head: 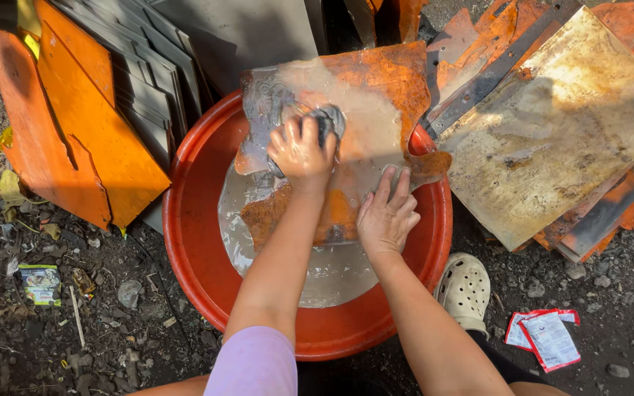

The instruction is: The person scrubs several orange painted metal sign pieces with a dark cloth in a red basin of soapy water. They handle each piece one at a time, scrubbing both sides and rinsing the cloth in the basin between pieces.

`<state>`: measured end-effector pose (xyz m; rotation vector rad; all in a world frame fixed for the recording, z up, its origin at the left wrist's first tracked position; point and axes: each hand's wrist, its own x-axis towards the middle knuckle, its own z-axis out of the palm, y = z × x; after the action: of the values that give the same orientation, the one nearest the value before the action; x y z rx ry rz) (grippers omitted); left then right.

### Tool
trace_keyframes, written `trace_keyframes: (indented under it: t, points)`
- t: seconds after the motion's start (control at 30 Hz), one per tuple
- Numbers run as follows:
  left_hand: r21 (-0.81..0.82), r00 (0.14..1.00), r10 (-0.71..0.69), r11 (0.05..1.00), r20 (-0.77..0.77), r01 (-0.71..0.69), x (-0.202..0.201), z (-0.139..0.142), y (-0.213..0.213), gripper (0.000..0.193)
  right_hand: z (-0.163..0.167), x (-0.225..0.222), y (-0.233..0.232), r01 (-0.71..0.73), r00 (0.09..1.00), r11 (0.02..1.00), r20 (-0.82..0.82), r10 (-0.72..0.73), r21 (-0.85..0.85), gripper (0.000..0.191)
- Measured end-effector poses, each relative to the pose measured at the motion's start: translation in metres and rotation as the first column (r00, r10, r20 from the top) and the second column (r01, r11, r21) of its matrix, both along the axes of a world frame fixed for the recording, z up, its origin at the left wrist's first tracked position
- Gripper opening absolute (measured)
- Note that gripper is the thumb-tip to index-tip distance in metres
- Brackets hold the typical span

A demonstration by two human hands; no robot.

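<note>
Nearest, a pale clog (465, 290) stands on dark, stony ground at the right of a red basin (192, 249), with two torn sachets (544, 337) lying further right. At near left a small printed packet (40, 284) lies among litter. A lilac sleeve (254, 363) covers the left upper arm at the bottom edge.

The basin holds shallow murky water (339, 275). A rusty sheet (376, 110), orange at its edges and rubbed grey in the middle, leans from the water over the basin's far rim. The right hand (387, 216) lies open and flat on the sheet's near part, fingers spread, pinning it down and grasping nothing. Just beyond and to the left, the left hand (301, 150) is curled tight around a dark scouring pad (328, 121), pressed against the sheet's wet grey patch.

Far left, orange boards (89, 125) lean beside a stack of grey plates (148, 73). Far right, a large stained plate (559, 125) tops a pile of rusty plates (625, 213) and strips.
</note>
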<state>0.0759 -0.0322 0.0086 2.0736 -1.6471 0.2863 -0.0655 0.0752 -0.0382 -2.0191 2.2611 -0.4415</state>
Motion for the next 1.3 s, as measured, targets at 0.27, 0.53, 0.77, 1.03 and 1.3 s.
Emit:
trace_keyframes:
  t: [0.27,0.53,0.77,1.03,1.3]
  points:
    - [0.086,0.924,-0.383,0.921,0.018,0.38,0.05,0.005,0.041,0.039,-0.003,-0.001,0.002,-0.022,1.0,0.999,-0.003,0.022,-0.041,0.072]
    - [0.081,0.984,-0.172,0.983,0.053,0.168,0.041,0.016,0.086,0.041,0.001,0.001,0.001,-0.002,1.0,1.0,0.001,0.002,-0.006,0.071]
    - [0.066,0.904,-0.412,0.911,0.116,0.407,0.058,0.009,0.041,0.037,-0.001,0.002,0.003,-0.001,1.0,1.0,-0.001,0.001,0.001,0.07]
    - [-0.043,0.999,0.002,0.999,0.047,0.0,0.01,0.014,-0.025,0.037,-0.008,0.004,0.003,0.021,1.0,0.999,-0.023,-0.02,0.029,0.07]
    - [0.111,0.836,-0.537,0.829,-0.108,0.547,0.014,0.042,0.079,0.043,-0.008,0.004,0.001,0.015,1.0,0.998,0.0,-0.015,-0.069,0.075]
